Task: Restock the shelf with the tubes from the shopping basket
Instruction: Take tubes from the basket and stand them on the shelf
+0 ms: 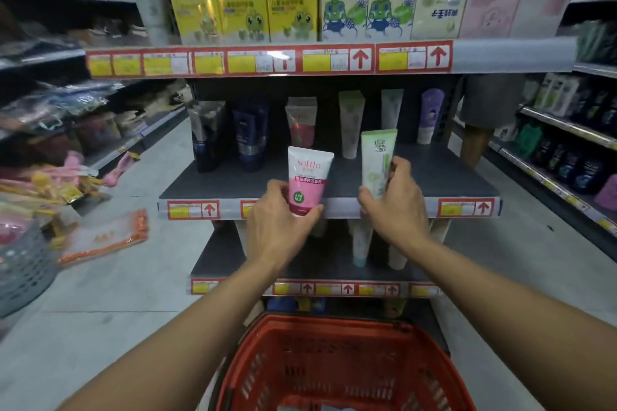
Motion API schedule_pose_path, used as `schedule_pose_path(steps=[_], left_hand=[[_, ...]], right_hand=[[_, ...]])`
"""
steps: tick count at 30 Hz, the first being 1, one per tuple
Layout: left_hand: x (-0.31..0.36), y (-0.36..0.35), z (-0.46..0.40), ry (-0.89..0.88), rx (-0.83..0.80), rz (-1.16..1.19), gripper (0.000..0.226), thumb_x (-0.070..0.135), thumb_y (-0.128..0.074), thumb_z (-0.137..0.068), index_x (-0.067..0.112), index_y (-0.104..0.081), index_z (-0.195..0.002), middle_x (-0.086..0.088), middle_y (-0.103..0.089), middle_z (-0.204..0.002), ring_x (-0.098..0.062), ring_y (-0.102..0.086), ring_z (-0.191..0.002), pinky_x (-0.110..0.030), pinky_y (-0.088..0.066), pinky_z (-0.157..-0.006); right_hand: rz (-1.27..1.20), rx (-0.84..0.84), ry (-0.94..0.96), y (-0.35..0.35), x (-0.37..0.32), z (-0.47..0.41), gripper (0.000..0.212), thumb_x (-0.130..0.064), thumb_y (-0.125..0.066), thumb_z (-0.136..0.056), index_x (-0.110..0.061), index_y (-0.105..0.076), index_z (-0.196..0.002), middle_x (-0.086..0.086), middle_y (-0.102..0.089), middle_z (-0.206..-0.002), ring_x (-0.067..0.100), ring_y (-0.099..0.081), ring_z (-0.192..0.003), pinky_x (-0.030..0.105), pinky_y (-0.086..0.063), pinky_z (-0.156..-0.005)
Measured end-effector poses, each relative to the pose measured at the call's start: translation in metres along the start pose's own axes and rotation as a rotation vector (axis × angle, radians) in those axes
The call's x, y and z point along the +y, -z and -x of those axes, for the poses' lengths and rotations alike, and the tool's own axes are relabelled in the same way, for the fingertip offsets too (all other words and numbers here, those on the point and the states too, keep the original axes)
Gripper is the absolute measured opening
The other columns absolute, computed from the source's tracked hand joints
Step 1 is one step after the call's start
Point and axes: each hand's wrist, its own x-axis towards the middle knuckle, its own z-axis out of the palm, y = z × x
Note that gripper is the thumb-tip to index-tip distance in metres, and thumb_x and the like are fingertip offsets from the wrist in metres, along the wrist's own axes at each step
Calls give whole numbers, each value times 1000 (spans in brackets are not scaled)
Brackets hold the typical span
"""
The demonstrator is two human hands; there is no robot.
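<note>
Pink "Softto" tube (309, 180), left hand (278, 227)

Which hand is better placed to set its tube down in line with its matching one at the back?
Left hand: its pink-and-white tube sits directly before the pink tube. The right hand is offset.

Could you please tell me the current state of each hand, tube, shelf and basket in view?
left hand: gripping the pink-and-white tube.
right hand: gripping the green tube.
pink-and-white tube: upright, held at the middle shelf's front edge.
green tube: upright, held over the shelf front.
middle shelf: partly stocked, tubes standing along the back.
red shopping basket: below the hands, something left at its bottom.
</note>
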Motion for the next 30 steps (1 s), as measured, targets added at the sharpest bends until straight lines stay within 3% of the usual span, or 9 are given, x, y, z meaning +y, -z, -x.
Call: schedule_pose_path(steps=[7,11,18,24,30], left_hand=[[7,-10,-51,13,17,-3,63,59,-82,-79,23,-56,-125,1,-71,-114,-18,-68,-103,-17,-33,-58],[4,-24,-77,23,24,4,62,56,-84,-78,22,-57,-122,0,-74,-112,-23,-69,-104,-24,-40,-75],[-8,-46,-113,80,-8,38,53,48,-84,-79,21,-59,-117,-1,-73,-108,-27,-69,-102,-31,-44,-77],[-12,-57,-142,97,-53,41,52,46,-84,-75,22,-64,-116,-3,-74,-105,-30,-72,-97,-46,-60,-86],[-13,-69,-152,110,-55,56,48,49,-81,-73,24,-65,-110,-2,-74,-101,-29,-72,-93,-46,-61,-84]], right_hand=[[25,8,-24,-24,-5,-46,66,-38,-75,-86,-21,-35,-137,10,-60,-130,33,-61,-117,53,-55,-91],[17,13,-44,-40,0,-69,61,-39,-77,-85,-22,-36,-126,9,-62,-124,33,-63,-111,54,-56,-86],[58,-27,-76,-59,10,-106,68,-44,-84,-76,-16,-42,-121,12,-65,-118,37,-65,-105,44,-56,-78],[143,-154,-48,-72,23,-122,38,-34,-72,-79,-17,-55,-109,7,-66,-105,32,-66,-98,31,-47,-70],[173,-199,-94,-78,23,-144,59,-47,-83,-77,-14,-62,-121,8,-69,-116,30,-67,-107,29,-45,-71]])
